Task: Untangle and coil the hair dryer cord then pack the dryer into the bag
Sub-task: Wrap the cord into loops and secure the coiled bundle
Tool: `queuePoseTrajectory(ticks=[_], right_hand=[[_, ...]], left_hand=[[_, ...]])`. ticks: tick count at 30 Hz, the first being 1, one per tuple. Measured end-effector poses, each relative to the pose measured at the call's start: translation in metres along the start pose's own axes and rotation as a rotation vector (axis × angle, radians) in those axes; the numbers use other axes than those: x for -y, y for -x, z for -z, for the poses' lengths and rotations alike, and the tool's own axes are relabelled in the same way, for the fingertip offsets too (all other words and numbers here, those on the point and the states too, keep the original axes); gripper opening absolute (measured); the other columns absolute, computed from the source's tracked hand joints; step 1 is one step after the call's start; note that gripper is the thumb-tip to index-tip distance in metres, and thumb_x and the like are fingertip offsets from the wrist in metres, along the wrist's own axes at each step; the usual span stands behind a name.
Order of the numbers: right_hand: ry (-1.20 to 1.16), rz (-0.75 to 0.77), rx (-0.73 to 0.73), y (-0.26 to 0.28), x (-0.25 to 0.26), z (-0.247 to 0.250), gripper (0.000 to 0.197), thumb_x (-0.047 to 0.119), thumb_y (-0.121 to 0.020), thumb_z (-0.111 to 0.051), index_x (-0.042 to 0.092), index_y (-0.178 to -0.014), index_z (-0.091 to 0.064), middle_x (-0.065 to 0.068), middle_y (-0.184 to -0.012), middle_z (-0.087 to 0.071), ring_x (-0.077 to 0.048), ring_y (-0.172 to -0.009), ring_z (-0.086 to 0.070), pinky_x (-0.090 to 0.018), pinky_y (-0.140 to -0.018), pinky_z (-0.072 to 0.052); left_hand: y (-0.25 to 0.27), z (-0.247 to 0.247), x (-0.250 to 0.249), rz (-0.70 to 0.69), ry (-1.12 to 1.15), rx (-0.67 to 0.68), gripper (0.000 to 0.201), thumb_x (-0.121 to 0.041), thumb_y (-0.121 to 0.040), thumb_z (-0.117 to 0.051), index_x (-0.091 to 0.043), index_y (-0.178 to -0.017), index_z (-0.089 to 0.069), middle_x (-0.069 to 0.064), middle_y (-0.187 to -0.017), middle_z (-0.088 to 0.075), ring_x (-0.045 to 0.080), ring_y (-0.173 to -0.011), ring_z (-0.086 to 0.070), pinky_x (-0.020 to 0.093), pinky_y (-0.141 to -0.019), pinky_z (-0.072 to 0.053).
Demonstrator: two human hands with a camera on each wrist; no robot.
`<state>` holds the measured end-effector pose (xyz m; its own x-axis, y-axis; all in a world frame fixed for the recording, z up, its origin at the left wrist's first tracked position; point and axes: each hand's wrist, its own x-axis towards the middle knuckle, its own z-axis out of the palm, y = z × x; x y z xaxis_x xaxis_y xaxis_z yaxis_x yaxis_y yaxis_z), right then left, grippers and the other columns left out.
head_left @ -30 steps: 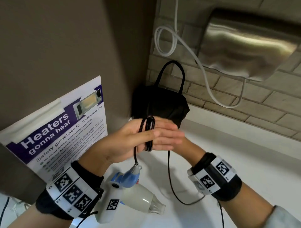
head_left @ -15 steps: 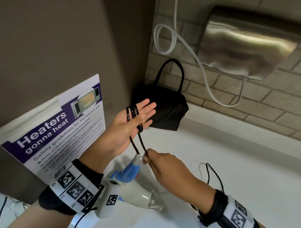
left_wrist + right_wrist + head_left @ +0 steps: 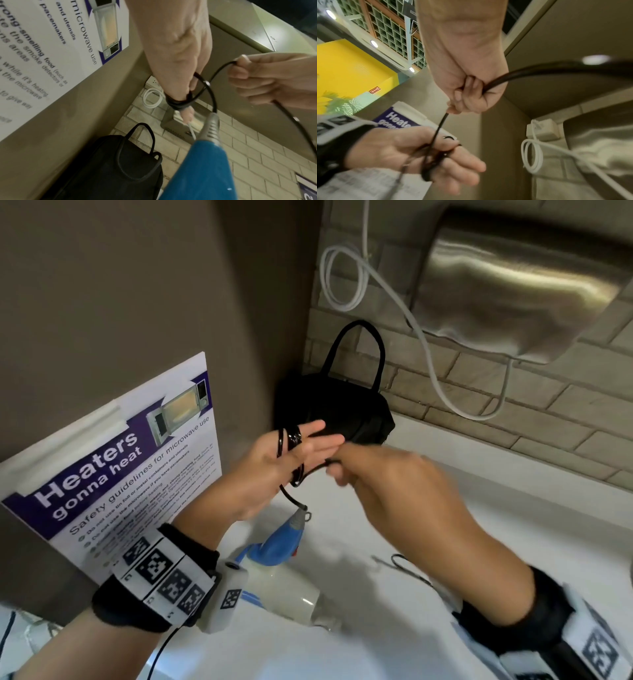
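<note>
My left hand (image 3: 308, 448) is held up flat with straight fingers, and several loops of the black cord (image 3: 289, 440) are wound round them. My right hand (image 3: 370, 470) pinches the cord just past the left fingertips, seen close in the right wrist view (image 3: 467, 97). From the loops the cord drops to the blue handle (image 3: 281, 542) of the white hair dryer (image 3: 284, 594), which lies on the counter under my left wrist. Slack cord (image 3: 407, 570) trails on the counter beneath my right forearm. The black bag (image 3: 342, 409) stands in the corner behind my hands.
A microwave safety poster (image 3: 120, 467) leans on the brown wall at left. A steel hand dryer (image 3: 513, 285) and a looped white cable (image 3: 342, 278) hang on the brick wall. The white counter (image 3: 462, 508) stretches to the right.
My right hand has risen from near the dryer's handle to the left fingertips, bringing the cord with it. The left hand has stayed up with its loops.
</note>
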<state>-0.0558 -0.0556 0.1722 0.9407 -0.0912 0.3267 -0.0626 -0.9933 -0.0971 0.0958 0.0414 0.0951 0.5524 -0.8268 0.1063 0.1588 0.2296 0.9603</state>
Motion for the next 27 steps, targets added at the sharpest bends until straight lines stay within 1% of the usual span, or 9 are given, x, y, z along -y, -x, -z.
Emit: queuePoseTrajectory(ticks=[3,8,12,14,17,19,22,24,27], right_hand=[[-0.041,0.021,-0.072,-0.026,-0.009,0.012,0.025,0.028,-0.084,-0.033,0.024,-0.088,-0.057,0.004,-0.082,-0.064,-0.026,-0.07,-0.06,-0.035,-0.056,-0.048],[-0.195,0.075,-0.057,-0.06,-0.032,-0.005,0.027,0.038,-0.096,-0.042,0.023,-0.082,-0.06,0.008,-0.08,-0.062,-0.014,-0.077,-0.061,-0.042,-0.066,-0.051],[-0.374,0.063,0.006,-0.069,-0.035,-0.036,0.036,0.049,-0.094,-0.036,0.025,-0.07,-0.05,0.01,-0.063,-0.053,-0.008,-0.063,-0.054,-0.041,-0.061,-0.049],[-0.654,0.023,0.086,-0.06,-0.035,-0.046,0.032,0.042,-0.094,-0.035,0.03,-0.067,-0.045,0.01,-0.057,-0.049,-0.021,-0.072,-0.062,-0.047,-0.064,-0.048],[-0.743,-0.474,0.267,-0.058,-0.02,-0.072,0.029,0.006,-0.1,-0.032,0.022,-0.097,-0.056,0.013,-0.076,-0.066,-0.036,-0.114,-0.058,-0.047,-0.09,-0.048],[-0.315,-0.854,-0.058,-0.078,0.009,-0.116,0.035,-0.001,-0.099,-0.026,0.003,-0.128,-0.044,-0.013,-0.123,-0.059,-0.028,-0.119,-0.057,-0.038,-0.106,-0.041],[-0.594,-0.538,0.291,-0.036,-0.018,-0.13,0.028,0.02,-0.102,-0.032,0.031,-0.091,-0.056,0.014,-0.087,-0.065,0.004,-0.074,-0.062,-0.03,-0.071,-0.049],[-0.652,-0.318,0.259,-0.011,-0.011,-0.131,0.03,0.034,-0.102,-0.036,0.024,-0.075,-0.045,0.01,-0.065,-0.051,-0.003,-0.059,-0.048,-0.03,-0.063,-0.041],[-0.506,-0.199,0.312,0.004,-0.012,-0.132,0.03,0.041,-0.101,-0.033,0.021,-0.079,-0.04,0.001,-0.069,-0.049,-0.019,-0.063,-0.045,-0.034,-0.062,-0.039]], left_hand=[[0.01,-0.005,-0.009,0.062,0.071,0.172,0.034,-0.007,-0.099,-0.038,-0.015,-0.108,-0.07,0.006,-0.104,-0.074,0.021,-0.103,-0.068,0.034,-0.094,-0.052],[0.02,-0.003,-0.016,0.129,0.299,0.423,0.05,-0.032,-0.095,-0.034,0.003,-0.125,-0.056,0.028,-0.123,-0.061,0.043,-0.119,-0.055,0.044,-0.101,-0.045],[0.025,-0.006,-0.017,0.123,0.33,0.496,0.044,-0.029,-0.096,-0.047,0.004,-0.125,-0.055,0.027,-0.121,-0.062,0.042,-0.117,-0.057,0.043,-0.099,-0.046],[0.026,-0.007,-0.017,0.082,0.288,0.49,0.035,-0.016,-0.095,-0.048,0.001,-0.124,-0.056,0.026,-0.121,-0.063,0.041,-0.116,-0.059,0.042,-0.099,-0.047],[0.026,-0.01,-0.018,0.01,0.197,0.408,0.037,-0.005,-0.093,-0.043,0.001,-0.128,-0.053,0.024,-0.124,-0.062,0.04,-0.116,-0.059,0.04,-0.097,-0.048],[0.025,-0.013,-0.014,-0.05,0.193,0.315,0.04,-0.003,-0.095,-0.039,0.0,-0.134,-0.046,0.022,-0.129,-0.059,0.038,-0.12,-0.057,0.037,-0.098,-0.048],[0.02,-0.015,-0.007,-0.119,0.227,0.196,0.043,-0.003,-0.097,-0.035,-0.001,-0.139,-0.039,0.019,-0.136,-0.055,0.034,-0.126,-0.053,0.037,-0.105,-0.043],[0.016,-0.015,-0.006,-0.143,0.259,0.119,0.045,-0.004,-0.095,-0.038,-0.002,-0.14,-0.037,0.017,-0.138,-0.054,0.03,-0.127,-0.052,0.036,-0.108,-0.039],[0.009,-0.009,-0.005,-0.158,0.28,-0.012,0.048,-0.006,-0.093,-0.044,-0.005,-0.14,-0.038,0.014,-0.138,-0.054,0.024,-0.127,-0.053,0.034,-0.11,-0.036]])
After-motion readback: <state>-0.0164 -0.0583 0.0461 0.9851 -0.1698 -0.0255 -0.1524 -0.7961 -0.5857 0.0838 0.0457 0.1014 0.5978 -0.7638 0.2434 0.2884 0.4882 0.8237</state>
